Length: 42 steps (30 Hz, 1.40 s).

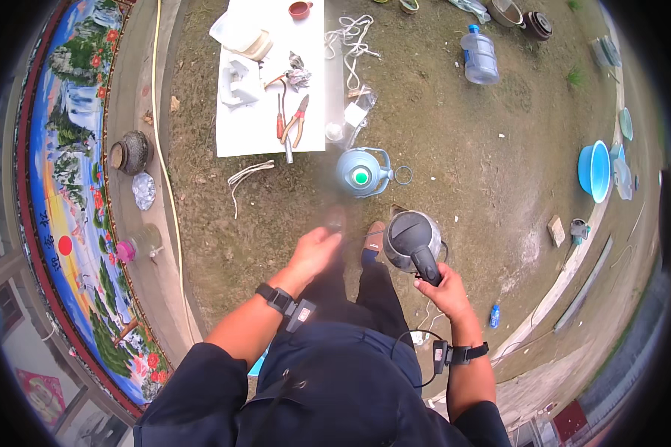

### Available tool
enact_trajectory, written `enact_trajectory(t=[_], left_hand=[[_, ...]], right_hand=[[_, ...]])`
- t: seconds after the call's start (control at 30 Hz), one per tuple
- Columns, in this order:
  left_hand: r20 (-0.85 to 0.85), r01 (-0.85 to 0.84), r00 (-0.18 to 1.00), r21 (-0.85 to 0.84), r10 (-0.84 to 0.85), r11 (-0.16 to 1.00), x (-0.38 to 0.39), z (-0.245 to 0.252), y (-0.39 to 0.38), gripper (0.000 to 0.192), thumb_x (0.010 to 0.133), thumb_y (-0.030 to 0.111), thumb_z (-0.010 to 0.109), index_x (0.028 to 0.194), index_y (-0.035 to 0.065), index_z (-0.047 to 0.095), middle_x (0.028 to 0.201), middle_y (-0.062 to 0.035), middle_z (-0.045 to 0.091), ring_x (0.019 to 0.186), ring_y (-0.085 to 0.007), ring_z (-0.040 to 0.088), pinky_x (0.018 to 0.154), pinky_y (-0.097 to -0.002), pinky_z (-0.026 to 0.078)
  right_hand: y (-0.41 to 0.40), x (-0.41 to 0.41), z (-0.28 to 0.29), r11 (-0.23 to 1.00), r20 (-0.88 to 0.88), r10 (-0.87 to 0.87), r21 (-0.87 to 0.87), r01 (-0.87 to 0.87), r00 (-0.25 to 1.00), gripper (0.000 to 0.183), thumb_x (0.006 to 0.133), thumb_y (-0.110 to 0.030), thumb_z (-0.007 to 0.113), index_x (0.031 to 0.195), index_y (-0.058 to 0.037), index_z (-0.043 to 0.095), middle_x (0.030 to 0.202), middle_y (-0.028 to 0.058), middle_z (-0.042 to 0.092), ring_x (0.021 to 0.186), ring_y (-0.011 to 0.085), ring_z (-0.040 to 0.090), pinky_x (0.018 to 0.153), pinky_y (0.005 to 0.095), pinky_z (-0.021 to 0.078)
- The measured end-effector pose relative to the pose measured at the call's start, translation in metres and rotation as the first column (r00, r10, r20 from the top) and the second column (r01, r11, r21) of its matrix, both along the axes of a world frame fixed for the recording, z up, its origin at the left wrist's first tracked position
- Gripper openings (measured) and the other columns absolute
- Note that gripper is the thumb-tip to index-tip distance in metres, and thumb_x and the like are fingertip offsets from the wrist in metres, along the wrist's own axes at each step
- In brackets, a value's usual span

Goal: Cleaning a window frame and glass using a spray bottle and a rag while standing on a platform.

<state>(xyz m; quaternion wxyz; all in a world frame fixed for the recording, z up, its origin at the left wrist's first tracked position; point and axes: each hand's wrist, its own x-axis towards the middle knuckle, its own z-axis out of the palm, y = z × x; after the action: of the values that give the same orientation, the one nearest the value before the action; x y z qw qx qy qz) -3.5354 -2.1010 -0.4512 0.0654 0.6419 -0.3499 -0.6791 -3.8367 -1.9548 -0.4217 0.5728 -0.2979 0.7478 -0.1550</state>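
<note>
My right hand [446,291] is closed around the black handle of an electric kettle [411,234]. The kettle has a black lid and a shiny metal body, and it is held over the ground beside my right shoe [374,236]. My left hand [315,252] hovers in front of my left leg with its fingers curled; a thin dark line runs from near its fingertips toward the kettle. Whether something is between those fingers cannot be made out. Just ahead of both hands a light blue thermos flask [351,174] with a green stopper stands upright, its handle on the right.
A white tabletop [246,137] ahead holds pliers [296,124], a screwdriver [280,125], white packaging and a red cup [299,9]. White rope [353,42] lies beside it. A large water bottle [481,58] and a blue basin [594,171] are at right; a jar [134,153] is at left.
</note>
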Motion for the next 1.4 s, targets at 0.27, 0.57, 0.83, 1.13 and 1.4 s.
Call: enact_trajectory(t=[0.27,0.57,0.83,1.13,1.4], left_hand=[[-0.371,-0.237,0.895,0.069,0.246,0.969,0.017,0.099,0.093,0.029,0.098,0.020,0.064,0.118,-0.0007,0.065,0.111,-0.0060,0.066,0.099,-0.0129,0.063,0.086,-0.0303,0.052],[-0.644,-0.792,0.400,0.115,0.652,0.600,0.004,0.155,0.200,0.026,0.100,0.012,0.060,0.124,0.0028,0.061,0.112,-0.0079,0.066,0.104,-0.0186,0.065,0.089,-0.0332,0.055],[-0.612,-0.946,0.303,-0.102,0.730,0.307,0.033,0.158,0.355,0.035,0.098,0.016,0.064,0.128,-0.0015,0.058,0.116,-0.0089,0.065,0.105,-0.0162,0.063,0.090,-0.0315,0.053],[-0.432,-0.971,-0.080,-0.169,0.898,-0.168,0.044,0.146,0.716,0.045,0.098,0.024,0.065,0.136,0.0031,0.053,0.117,-0.0078,0.066,0.103,-0.0151,0.064,0.088,-0.0318,0.053],[-0.036,-0.650,-0.743,-0.200,0.669,-0.733,-0.084,0.113,0.932,0.042,0.094,0.018,0.067,0.128,-0.0040,0.057,0.102,-0.0084,0.070,0.089,-0.0165,0.069,0.076,-0.0291,0.056]], right_hand=[[-0.088,0.064,0.086,0.836,0.001,0.536,-0.142,-0.530,0.844,0.060,0.067,-0.034,0.091,0.108,0.0004,0.064,0.090,0.0070,0.067,0.082,0.0174,0.061,0.078,0.0330,0.0505],[-0.069,0.144,0.116,0.284,0.059,0.958,-0.301,-0.911,0.279,0.076,0.063,-0.037,0.093,0.119,0.0030,0.060,0.105,0.0154,0.070,0.097,0.0249,0.068,0.088,0.0362,0.0526],[0.051,0.243,0.126,-0.084,0.018,0.994,-0.510,-0.856,-0.108,0.039,0.083,-0.012,0.074,0.116,0.0019,0.059,0.094,0.0113,0.072,0.086,0.0191,0.069,0.078,0.0342,0.0557],[0.230,0.399,0.120,-0.377,0.169,0.898,-0.176,-0.909,-0.406,0.037,0.098,-0.043,0.059,0.099,-0.0053,0.059,0.085,0.0060,0.068,0.074,0.0193,0.069,0.063,0.0374,0.0575],[0.400,0.545,0.147,-0.527,0.102,0.831,-0.170,-0.833,-0.546,0.033,0.092,-0.035,0.070,0.105,-0.0062,0.058,0.086,0.0040,0.065,0.073,0.0170,0.068,0.055,0.0347,0.0560]])
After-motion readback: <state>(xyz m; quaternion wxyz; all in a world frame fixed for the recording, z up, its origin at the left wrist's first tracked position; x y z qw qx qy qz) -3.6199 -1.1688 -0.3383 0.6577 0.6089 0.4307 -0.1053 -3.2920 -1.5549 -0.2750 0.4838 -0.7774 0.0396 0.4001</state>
